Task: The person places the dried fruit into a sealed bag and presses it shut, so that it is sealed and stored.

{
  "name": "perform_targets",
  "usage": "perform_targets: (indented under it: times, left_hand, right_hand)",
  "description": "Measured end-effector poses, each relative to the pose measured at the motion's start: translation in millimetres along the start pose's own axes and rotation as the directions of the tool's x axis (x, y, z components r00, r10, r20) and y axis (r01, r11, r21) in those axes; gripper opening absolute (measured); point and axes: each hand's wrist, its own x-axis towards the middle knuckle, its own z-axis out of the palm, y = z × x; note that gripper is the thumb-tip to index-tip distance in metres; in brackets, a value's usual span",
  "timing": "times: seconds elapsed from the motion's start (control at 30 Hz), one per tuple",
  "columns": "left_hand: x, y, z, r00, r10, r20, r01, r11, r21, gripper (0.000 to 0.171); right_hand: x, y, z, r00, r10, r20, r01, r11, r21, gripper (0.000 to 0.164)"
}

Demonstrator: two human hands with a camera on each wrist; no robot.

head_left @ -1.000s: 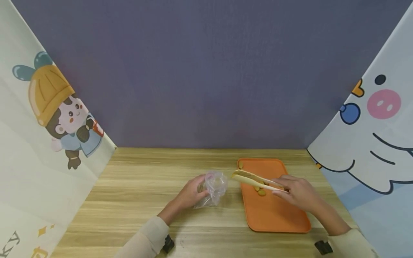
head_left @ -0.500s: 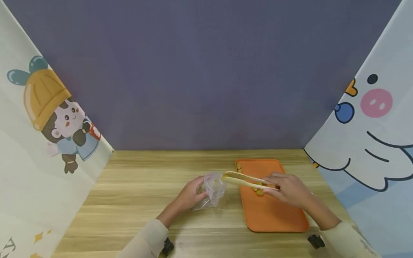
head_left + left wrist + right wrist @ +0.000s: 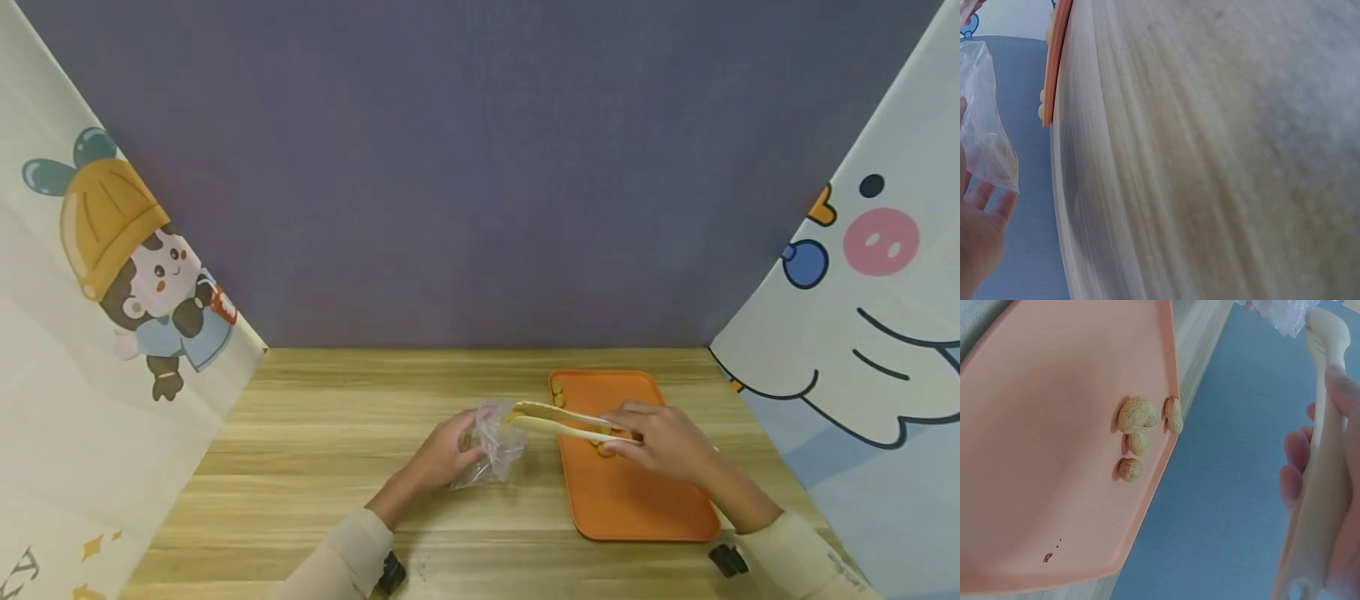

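Observation:
My left hand [image 3: 441, 452] holds a clear plastic bag [image 3: 501, 450] upright, fingers and thumb curled round it near its mouth. In the left wrist view the bag [image 3: 991, 134] hangs above the table. A pair of cream tongs [image 3: 558, 423] is gripped in my right hand [image 3: 669, 440], and the tips reach the bag's opening. Whether a peanut sits between those tips cannot be made out. Below the tongs lies an orange tray [image 3: 641, 504], and on it are several unshelled peanuts [image 3: 1133, 415], some by its edge.
The wooden table [image 3: 337, 433] carries the tray at its right. A dark grey-blue partition [image 3: 480, 208] rises behind. Printed cloth panels flank both sides, with a cartoon child [image 3: 161, 283] left and a pig-nosed figure [image 3: 881, 242] right. Small dark crumbs [image 3: 1048, 557] lie on the tray.
The tongs in my right hand have moved left from over the tray's edge to the bag's mouth. My left hand and the bag have stayed nearly still.

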Motion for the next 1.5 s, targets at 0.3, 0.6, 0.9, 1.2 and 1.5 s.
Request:
perform_targets:
  times: [0.3, 0.6, 0.9, 1.2, 1.5]
  left_hand:
    - [1.1, 2.7, -2.9, 1.0, 0.007, -0.011, -0.008, 1.0, -0.026, 0.061]
    - [0.2, 4.3, -2.8, 1.0, -0.009, -0.01, 0.009, 1.0, -0.028, 0.061]
    - [1.4, 1.9, -3.6, 1.0, -0.015, -0.015, 0.015, 1.0, -0.026, 0.063]
    - [0.3, -0.2, -3.3, 1.0, 0.002, -0.021, -0.002, 0.999, -0.036, 0.063]
    - [-0.4, 1.3, -4.0, 1.0, -0.02, -0.021, 0.02, 0.999, -0.026, 0.061]
  right_hand:
    - [2.8, -1.0, -1.7, 0.999, 0.033, 0.004, -0.033, 0.999, -0.008, 0.04]
    - [-6.0, 2.6, -5.7, 0.997, 0.065, -0.034, -0.065, 0.998, -0.014, 0.038]
    - [-17.1, 12.6, -8.8, 0.994, 0.11, -0.025, -0.111, 0.993, -0.034, 0.036]
    - [-31.6, 20.0, -11.3, 0.991, 0.13, -0.032, -0.131, 0.991, -0.035, 0.037]
    - [-47.0, 30.0, -12.5, 0.992, 0.122, -0.043, -0.124, 0.991, -0.055, 0.038]
